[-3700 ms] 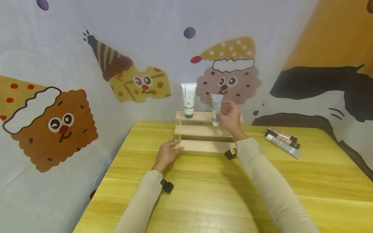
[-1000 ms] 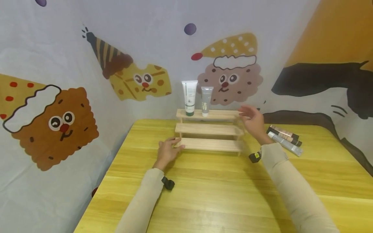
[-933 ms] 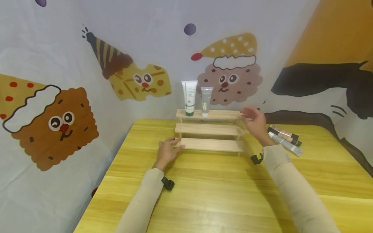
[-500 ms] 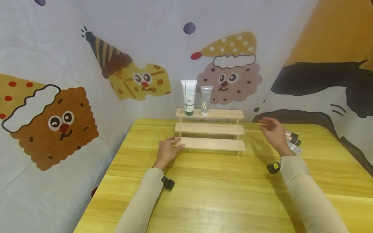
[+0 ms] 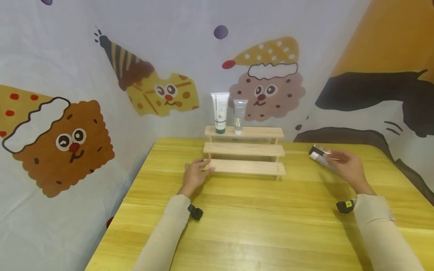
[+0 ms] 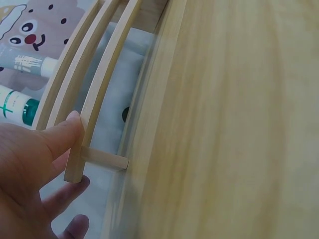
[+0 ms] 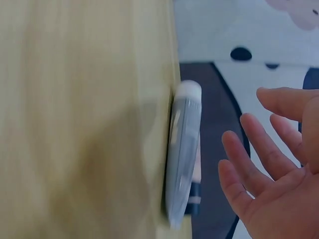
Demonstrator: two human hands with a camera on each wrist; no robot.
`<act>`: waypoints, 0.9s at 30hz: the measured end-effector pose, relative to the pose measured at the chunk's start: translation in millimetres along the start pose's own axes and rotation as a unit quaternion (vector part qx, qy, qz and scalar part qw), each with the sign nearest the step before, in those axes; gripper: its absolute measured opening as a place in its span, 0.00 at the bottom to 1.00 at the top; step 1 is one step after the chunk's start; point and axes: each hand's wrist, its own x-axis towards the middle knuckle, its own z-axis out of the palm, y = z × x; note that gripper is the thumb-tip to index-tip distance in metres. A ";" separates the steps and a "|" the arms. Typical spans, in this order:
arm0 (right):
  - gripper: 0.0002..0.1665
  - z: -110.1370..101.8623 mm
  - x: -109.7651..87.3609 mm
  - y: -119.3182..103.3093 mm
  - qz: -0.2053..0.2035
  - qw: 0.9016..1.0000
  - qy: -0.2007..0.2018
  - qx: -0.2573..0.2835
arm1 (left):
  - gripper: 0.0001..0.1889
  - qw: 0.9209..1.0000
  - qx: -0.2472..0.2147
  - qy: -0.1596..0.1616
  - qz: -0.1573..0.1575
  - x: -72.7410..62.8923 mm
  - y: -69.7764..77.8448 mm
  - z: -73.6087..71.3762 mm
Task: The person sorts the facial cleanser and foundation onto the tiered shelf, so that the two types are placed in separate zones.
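A three-tier wooden display rack (image 5: 244,166) stands on the table. At the left end of its lowest tier my left hand (image 5: 194,176) pinches the board, thumb on one side and fingers on the other in the left wrist view. On the top tier stand a white tube with a green cap (image 5: 220,113) and, to its right, a smaller grey tube (image 5: 239,117), both upright. My right hand (image 5: 349,169) hovers over a lying grey tube with a white cap (image 7: 184,154), fingers spread and apart from it. Behind that tube, dark-capped tubes (image 5: 316,151) are partly hidden by the hand.
The yellow wood-grain table (image 5: 237,226) ends at a cloth backdrop (image 5: 162,49) printed with cartoon figures, just behind the rack. Black wrist cameras sit on both wrists.
My right hand has set the small grey tube on the top tier, let go, and moved right and towards me, over the lying tubes. The left hand has stayed on the rack.
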 end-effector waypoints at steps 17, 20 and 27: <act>0.32 -33.0 -17.8 37.4 0.039 0.994 -0.056 -0.090 | 0.25 1.000 0.001 -0.004 0.012 1.7 -0.7 0.7; 0.34 -32.9 -18.4 42.4 0.052 0.990 -0.070 -0.110 | 0.25 1.000 -0.001 -0.004 0.009 0.9 0.4 0.1; 0.41 -35.8 -17.6 49.8 0.067 0.984 -0.077 -0.149 | 0.25 1.000 -0.001 -0.003 0.006 0.8 0.3 -0.1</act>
